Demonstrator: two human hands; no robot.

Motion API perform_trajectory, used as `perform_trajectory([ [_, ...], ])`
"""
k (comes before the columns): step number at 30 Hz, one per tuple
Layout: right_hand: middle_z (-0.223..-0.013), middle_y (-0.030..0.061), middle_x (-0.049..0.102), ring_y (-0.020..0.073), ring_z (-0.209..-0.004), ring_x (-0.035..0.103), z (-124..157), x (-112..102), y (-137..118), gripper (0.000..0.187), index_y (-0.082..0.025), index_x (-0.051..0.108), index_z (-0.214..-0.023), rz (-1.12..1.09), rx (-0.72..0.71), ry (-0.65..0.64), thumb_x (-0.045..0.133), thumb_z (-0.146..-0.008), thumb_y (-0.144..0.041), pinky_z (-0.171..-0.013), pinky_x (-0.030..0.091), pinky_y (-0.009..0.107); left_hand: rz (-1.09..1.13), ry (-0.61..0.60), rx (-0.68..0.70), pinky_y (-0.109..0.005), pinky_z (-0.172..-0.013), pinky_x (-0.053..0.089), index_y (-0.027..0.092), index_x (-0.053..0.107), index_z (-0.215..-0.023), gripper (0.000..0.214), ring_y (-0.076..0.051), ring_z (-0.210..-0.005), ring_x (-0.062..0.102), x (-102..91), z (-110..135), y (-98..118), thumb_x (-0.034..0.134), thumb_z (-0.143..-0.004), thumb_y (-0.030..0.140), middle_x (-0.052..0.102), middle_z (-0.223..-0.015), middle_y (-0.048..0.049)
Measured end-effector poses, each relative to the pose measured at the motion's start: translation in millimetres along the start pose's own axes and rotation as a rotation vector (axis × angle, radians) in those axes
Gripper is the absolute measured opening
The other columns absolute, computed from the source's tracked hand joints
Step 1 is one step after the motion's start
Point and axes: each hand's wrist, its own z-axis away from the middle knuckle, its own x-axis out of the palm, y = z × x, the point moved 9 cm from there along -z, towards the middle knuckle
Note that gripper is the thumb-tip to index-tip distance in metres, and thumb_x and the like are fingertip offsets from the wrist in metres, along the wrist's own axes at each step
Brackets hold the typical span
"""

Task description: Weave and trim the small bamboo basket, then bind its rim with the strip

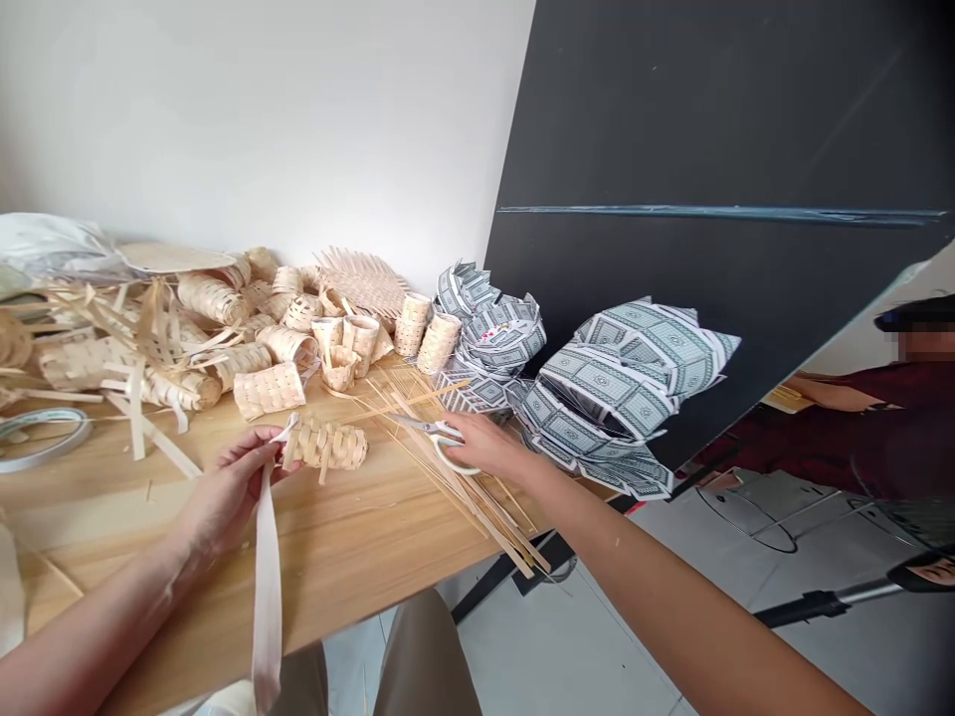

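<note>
My left hand [243, 475] is closed at the end of a small woven tube of pale wood strips [332, 445]. It pinches a white ribbon [267, 577] there, whose long tail hangs down over the table's front edge. The tube lies sideways just above the wood, with a loose strip sticking out of it. Over a bundle of thin strips [484, 507], my right hand [481, 445] has its fingers on the handles of a pair of scissors [453, 452]. The blades point left toward the tube; some of the fingers are hidden from view.
Woven tubes and loose strips [149, 338] pile up along the wall. A roll of tape [45, 438] lies at the left. Folded-card figures [612, 388] stand on the right, against a black board [716, 109]. Another person [843, 428] sits beyond it, near a stool [746, 517].
</note>
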Motion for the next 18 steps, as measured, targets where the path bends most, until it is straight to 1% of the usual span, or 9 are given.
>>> perform_trajectory([
  [3,-0.071,0.0015,0.061,0.0135,-0.065,0.050,-6,7,0,0.013,-0.016,0.059,-0.080,0.032,0.006,-0.057,0.049,-0.073,-0.014,-0.058,0.032,0.021,0.007,-0.016,0.002,-0.021,-0.067,0.056,0.013,0.064,-0.068,0.028,-0.010,-0.066,0.059,3.3,2,2,0.081,-0.049,0.025,0.063,-0.070,0.0018],
  [6,-0.064,0.0005,0.058,0.0133,-0.061,0.047,-7,1,0,0.013,-0.016,0.059,-0.073,0.073,0.015,-0.073,0.046,-0.074,-0.015,-0.056,0.030,0.021,0.007,-0.034,-0.004,-0.021,-0.068,0.055,0.013,0.065,-0.068,0.025,-0.010,-0.068,0.059,6.2,2,3,0.080,-0.052,0.024,0.064,-0.074,0.0008],
  [9,-0.070,0.0018,0.061,0.0146,-0.066,0.050,4,-16,5,0.018,-0.016,0.062,-0.078,0.106,0.026,-0.048,0.043,-0.076,-0.014,-0.060,0.032,0.023,0.004,-0.028,-0.002,-0.020,-0.067,0.055,0.014,0.065,-0.069,0.024,-0.010,-0.068,0.060,4.8,1,2,0.079,-0.053,0.024,0.065,-0.075,0.0006],
  [12,-0.084,0.0050,0.064,0.0168,-0.076,0.054,28,-25,15,0.029,-0.016,0.063,-0.088,0.135,0.038,-0.037,0.037,-0.077,-0.010,-0.067,0.036,0.024,0.006,-0.013,0.015,-0.018,-0.064,0.054,0.014,0.065,-0.068,0.022,-0.009,-0.063,0.060,1.3,-1,4,0.078,-0.053,0.022,0.064,-0.070,0.0018],
  [15,-0.095,0.0075,0.064,0.0181,-0.084,0.055,50,-17,28,0.034,-0.016,0.063,-0.095,0.168,0.052,-0.075,0.036,-0.077,-0.007,-0.072,0.038,0.026,0.011,-0.003,0.018,-0.017,-0.062,0.054,0.013,0.064,-0.067,0.019,-0.009,-0.058,0.060,-1.3,-1,6,0.076,-0.054,0.019,0.065,-0.067,0.0018],
  [18,-0.094,0.0074,0.065,0.0179,-0.082,0.056,53,-1,38,0.036,-0.016,0.063,-0.096,0.205,0.071,-0.129,0.035,-0.077,-0.005,-0.070,0.039,0.026,0.014,0.011,0.012,-0.017,-0.060,0.054,0.012,0.064,-0.066,0.016,-0.009,-0.057,0.060,-1.3,0,8,0.074,-0.055,0.017,0.066,-0.067,0.0008],
])
